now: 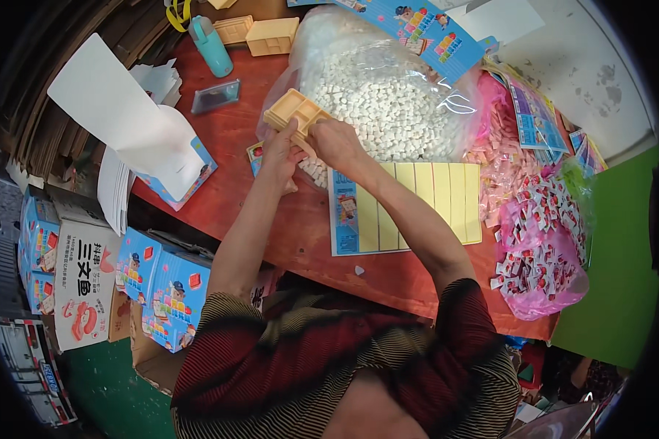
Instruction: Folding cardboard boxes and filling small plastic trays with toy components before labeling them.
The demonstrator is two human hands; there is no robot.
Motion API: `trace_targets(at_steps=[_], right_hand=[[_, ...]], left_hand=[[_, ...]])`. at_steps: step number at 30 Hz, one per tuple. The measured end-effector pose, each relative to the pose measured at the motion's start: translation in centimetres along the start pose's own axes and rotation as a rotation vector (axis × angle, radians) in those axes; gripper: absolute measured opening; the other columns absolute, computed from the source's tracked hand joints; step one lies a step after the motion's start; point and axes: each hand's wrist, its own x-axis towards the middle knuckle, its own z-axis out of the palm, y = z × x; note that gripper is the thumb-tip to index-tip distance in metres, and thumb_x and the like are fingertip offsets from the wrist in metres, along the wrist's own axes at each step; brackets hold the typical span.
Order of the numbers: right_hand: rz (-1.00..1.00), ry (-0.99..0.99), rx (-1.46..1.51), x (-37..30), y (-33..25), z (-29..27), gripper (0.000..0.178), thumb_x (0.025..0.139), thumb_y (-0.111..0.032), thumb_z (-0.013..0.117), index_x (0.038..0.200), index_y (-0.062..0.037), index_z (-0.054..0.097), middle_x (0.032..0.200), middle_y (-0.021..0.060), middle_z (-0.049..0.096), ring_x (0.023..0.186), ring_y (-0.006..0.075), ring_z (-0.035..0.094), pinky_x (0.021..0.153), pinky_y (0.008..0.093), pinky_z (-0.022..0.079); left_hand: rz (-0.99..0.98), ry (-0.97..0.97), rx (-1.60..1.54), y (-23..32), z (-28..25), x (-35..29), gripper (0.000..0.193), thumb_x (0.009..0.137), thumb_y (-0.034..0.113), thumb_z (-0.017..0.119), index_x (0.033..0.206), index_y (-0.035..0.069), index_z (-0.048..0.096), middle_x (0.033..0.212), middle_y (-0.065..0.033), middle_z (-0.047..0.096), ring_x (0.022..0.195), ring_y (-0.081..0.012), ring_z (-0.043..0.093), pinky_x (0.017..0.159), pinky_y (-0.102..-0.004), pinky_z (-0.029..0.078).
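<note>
A pale yellow compartment tray is tilted up in front of me, above the near edge of a big clear plastic bag of small white pieces. My left hand grips the tray from below, thumb along its near side. At the tray's right corner my right hand is closed, fingers curled against it; whether a small piece is also between them is hidden. Under the hands lie loose white pieces and part of a small colourful packet. Just right of them is a yellow lined sheet with a blue printed strip.
A pink bag of small wrapped packets sits at the red table's right end. An open blue-and-white box stands left, near a phone and a turquoise bottle. More yellow trays are at the back; cartons stand lower left.
</note>
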Motion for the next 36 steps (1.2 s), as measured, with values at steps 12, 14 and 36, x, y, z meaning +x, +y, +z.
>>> trace_targets(at_steps=[12,14,36], right_hand=[[-0.075,-0.147,-0.249,2.0,-1.2,1.7,0.013,0.065,-0.006,0.049,0.058,-0.0032,0.059,0.061,0.0168,0.057,0.06,0.0282,0.058,0.055,0.0347,0.046],[-0.093,-0.038,-0.27,2.3,-1.3,1.6,0.012,0.065,-0.007,0.049,0.059,-0.0025,0.058,0.062,0.0169,0.057,0.059,0.0289,0.057,0.054,0.0354,0.046],[0.081,-0.222,-0.177,3.8,-0.6,1.0,0.017,0.07,-0.014,0.047,0.065,-0.0016,0.058,0.066,0.0177,0.057,0.065,0.0292,0.058,0.058,0.0371,0.046]], left_hand=[[0.039,0.039,-0.106,-0.2,-0.5,0.7,0.037,0.081,0.024,0.049,0.115,0.016,0.036,0.106,-0.0073,0.048,0.09,-0.024,0.052,0.07,-0.0402,0.046],[0.061,0.026,-0.113,0.1,-0.4,0.5,0.035,0.083,0.023,0.046,0.114,0.013,0.036,0.105,-0.0087,0.049,0.089,-0.0235,0.053,0.069,-0.0407,0.046],[0.003,0.064,-0.126,-2.0,-0.6,0.2,0.025,0.084,0.022,0.044,0.106,0.012,0.04,0.095,-0.0095,0.053,0.084,-0.0219,0.054,0.072,-0.0376,0.044]])
